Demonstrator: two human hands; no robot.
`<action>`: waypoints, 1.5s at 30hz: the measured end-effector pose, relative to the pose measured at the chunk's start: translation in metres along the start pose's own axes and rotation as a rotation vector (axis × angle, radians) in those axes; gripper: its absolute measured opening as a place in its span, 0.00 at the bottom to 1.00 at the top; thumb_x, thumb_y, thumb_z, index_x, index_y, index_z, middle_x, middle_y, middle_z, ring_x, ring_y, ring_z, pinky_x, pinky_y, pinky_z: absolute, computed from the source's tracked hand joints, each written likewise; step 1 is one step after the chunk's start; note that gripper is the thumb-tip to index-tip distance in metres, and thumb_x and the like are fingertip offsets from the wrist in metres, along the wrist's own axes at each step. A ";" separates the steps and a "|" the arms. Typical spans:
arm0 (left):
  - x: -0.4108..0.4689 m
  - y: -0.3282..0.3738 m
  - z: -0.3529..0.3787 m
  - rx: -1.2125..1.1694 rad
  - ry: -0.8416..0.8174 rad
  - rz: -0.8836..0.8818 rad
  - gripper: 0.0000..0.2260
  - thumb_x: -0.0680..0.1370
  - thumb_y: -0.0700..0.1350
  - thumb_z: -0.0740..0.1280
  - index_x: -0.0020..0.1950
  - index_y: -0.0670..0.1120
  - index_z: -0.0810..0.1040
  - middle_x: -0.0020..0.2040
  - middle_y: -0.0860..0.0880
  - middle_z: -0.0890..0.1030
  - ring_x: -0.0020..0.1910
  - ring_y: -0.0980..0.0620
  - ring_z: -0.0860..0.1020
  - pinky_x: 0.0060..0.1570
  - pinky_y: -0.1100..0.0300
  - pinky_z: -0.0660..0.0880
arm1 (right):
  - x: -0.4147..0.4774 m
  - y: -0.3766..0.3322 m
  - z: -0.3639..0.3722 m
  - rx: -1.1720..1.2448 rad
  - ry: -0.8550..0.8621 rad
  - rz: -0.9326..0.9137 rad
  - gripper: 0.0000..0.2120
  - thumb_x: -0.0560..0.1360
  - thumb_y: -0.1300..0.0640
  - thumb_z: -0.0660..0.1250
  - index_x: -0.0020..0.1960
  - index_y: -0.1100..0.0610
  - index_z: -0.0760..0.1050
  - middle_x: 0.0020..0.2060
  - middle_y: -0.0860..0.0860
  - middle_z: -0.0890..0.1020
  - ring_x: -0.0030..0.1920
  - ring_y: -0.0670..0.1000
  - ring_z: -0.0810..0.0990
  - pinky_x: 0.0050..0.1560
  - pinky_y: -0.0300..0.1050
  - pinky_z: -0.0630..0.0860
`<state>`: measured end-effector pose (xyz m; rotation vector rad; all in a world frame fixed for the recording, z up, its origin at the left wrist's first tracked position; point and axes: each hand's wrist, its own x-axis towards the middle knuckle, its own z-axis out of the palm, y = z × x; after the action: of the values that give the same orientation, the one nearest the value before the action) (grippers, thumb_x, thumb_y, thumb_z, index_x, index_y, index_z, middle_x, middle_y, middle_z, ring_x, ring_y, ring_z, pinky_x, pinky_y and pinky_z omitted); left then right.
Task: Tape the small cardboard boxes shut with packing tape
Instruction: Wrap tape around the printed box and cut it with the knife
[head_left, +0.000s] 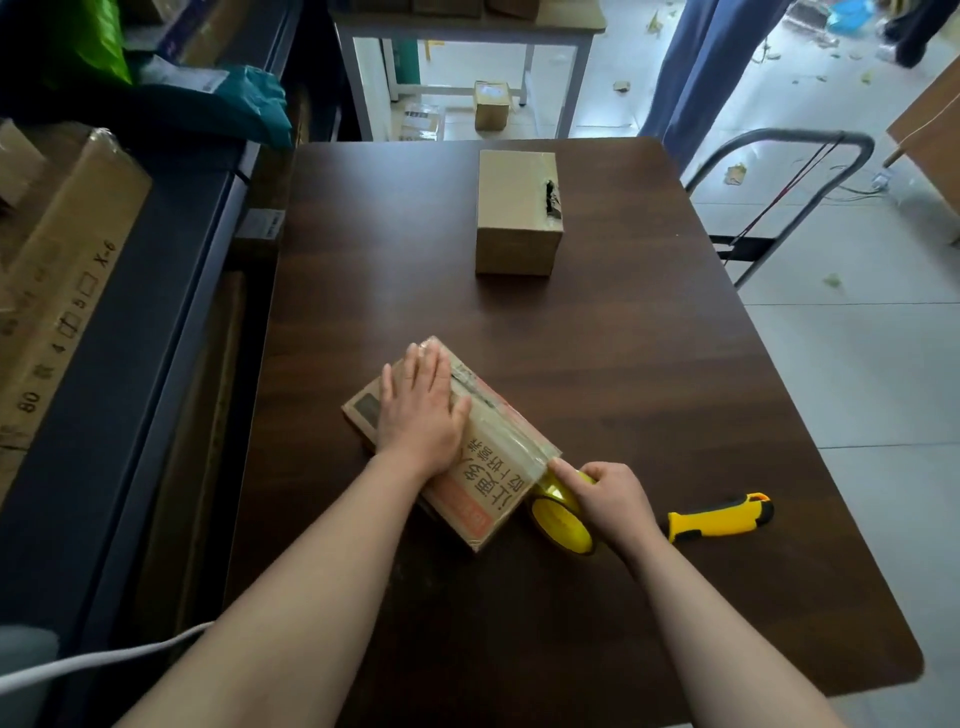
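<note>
Tape roll sits gripped in our right hand against the box; our left hand presses flat on top.

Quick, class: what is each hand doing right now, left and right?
Left hand: open, pressing flat on the box.
Right hand: closed, holding the tape roll.

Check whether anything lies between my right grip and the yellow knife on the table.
Nothing visible does. The right grip holds the tape roll at the near end of the box, and the knife lies just to its right with only bare table between them. That grip is full, though.
</note>
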<state>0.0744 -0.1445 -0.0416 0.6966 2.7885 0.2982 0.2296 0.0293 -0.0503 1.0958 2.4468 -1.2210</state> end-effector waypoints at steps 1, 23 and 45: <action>0.001 0.005 0.003 0.023 -0.006 0.011 0.28 0.83 0.56 0.45 0.79 0.48 0.41 0.79 0.51 0.40 0.77 0.52 0.37 0.75 0.49 0.35 | 0.000 0.002 0.002 0.009 0.003 -0.004 0.26 0.74 0.37 0.66 0.26 0.54 0.69 0.24 0.48 0.71 0.30 0.49 0.72 0.33 0.46 0.67; -0.066 0.053 0.030 0.088 -0.020 -0.030 0.28 0.83 0.56 0.43 0.78 0.48 0.38 0.79 0.50 0.38 0.76 0.53 0.35 0.74 0.49 0.34 | -0.011 0.026 0.006 0.150 -0.061 -0.118 0.26 0.77 0.38 0.63 0.28 0.53 0.67 0.23 0.49 0.71 0.27 0.50 0.74 0.32 0.48 0.69; -0.146 0.112 0.052 -0.324 0.403 -0.349 0.13 0.78 0.52 0.64 0.59 0.48 0.72 0.55 0.48 0.72 0.51 0.48 0.75 0.49 0.50 0.76 | -0.043 0.082 -0.006 0.223 -0.200 -0.170 0.20 0.81 0.49 0.61 0.33 0.55 0.71 0.29 0.49 0.72 0.33 0.47 0.70 0.36 0.47 0.64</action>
<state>0.2629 -0.1115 -0.0337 0.0729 3.0466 0.8740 0.3176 0.0427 -0.0763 0.7812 2.3331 -1.6029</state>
